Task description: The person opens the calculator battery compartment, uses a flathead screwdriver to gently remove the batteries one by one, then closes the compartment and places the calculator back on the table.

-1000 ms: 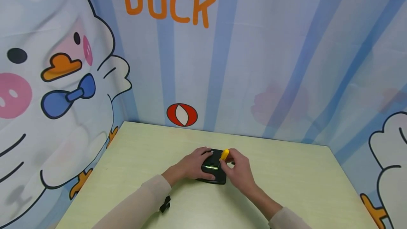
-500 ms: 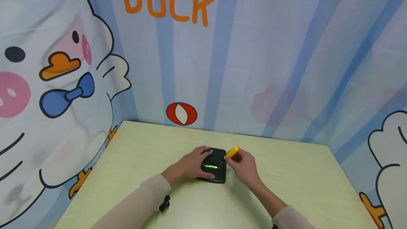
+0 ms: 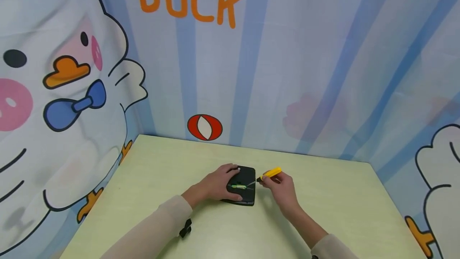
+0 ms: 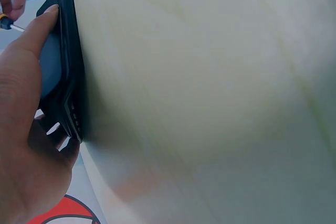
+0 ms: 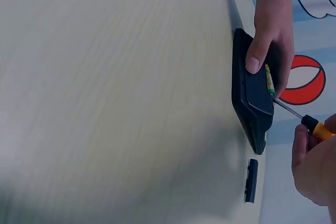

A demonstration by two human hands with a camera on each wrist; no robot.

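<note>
A black plastic device [image 3: 247, 175] lies on the table with a slot in its upper face. My left hand [image 3: 217, 184] grips it from the left, thumb on the near side and fingers over the far side. In the slot sits a green battery [image 3: 238, 186], also visible in the right wrist view. My right hand [image 3: 284, 193] holds a screwdriver [image 3: 271, 174] by its yellow handle. The shaft slants down to the left, its tip right at the battery's right end. In the left wrist view the left thumb [image 4: 39, 30] lies along the device's edge.
A small dark strip-shaped piece [image 5: 251, 181] lies on the table beside the device in the right wrist view. The pale wooden table [image 3: 161, 163] meets a duck-printed curtain [image 3: 287, 71] at its back edge.
My right hand has moved a little right, and the screwdriver has tipped from steep to a low slant, baring its shaft. The left hand keeps its grip on the device.
</note>
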